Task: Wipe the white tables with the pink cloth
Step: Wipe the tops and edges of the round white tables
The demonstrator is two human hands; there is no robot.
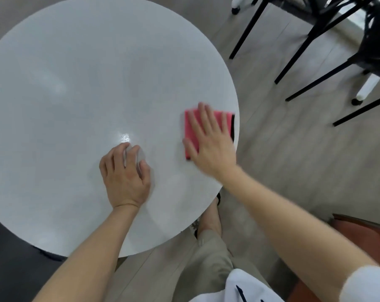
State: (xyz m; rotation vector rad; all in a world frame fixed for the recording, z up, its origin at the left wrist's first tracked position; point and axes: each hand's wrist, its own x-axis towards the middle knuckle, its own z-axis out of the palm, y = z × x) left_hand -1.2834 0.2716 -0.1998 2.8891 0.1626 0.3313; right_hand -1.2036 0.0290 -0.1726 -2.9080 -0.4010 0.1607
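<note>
Right hand (208,147) flat, fingers straight, spread, pressing folded pink cloth (216,116) at right rim of round glossy white table (75,83). Left hand (124,177) near table centre, fingers curled; holding anything, cannot tell. Best: even palm pressure, overlapping strokes inward from rim.

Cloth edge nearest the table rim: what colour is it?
Black, a strip on the pink cloth under the right hand; head view.
</note>
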